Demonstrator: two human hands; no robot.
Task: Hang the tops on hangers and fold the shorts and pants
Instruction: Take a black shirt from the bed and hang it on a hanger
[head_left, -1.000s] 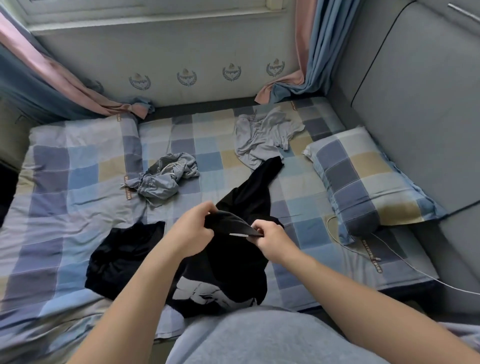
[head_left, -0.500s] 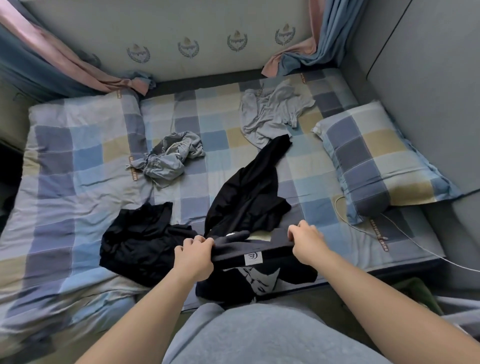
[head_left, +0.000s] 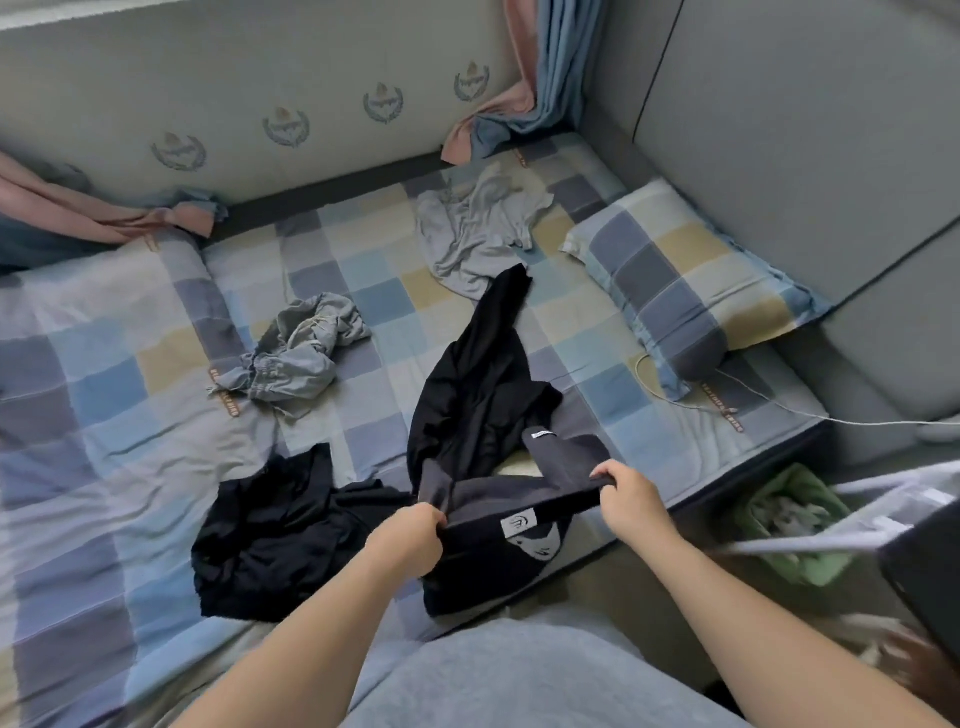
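Observation:
A black garment (head_left: 478, 405) with a grey waistband and a white face print lies across the near edge of the bed. My left hand (head_left: 408, 535) grips the left end of its band, and my right hand (head_left: 631, 493) grips the right end, so the band is stretched between them. A second black garment (head_left: 275, 525) lies crumpled to the left of my left hand. Farther back sit bunched grey shorts (head_left: 301, 358) and a light grey top (head_left: 475, 228).
The bed carries a checked sheet (head_left: 104, 395) and a matching pillow (head_left: 685, 286) at the right, with a white cable (head_left: 769, 402) running off its edge. A green basket (head_left: 789, 519) and white hangers (head_left: 857, 535) stand on the floor at the right. Curtains (head_left: 519, 98) hang in the far corner.
My hands moved apart and stretched the garment's band wide, lowering it to the near bed edge. The view shifted down and right, bringing in the basket and hangers.

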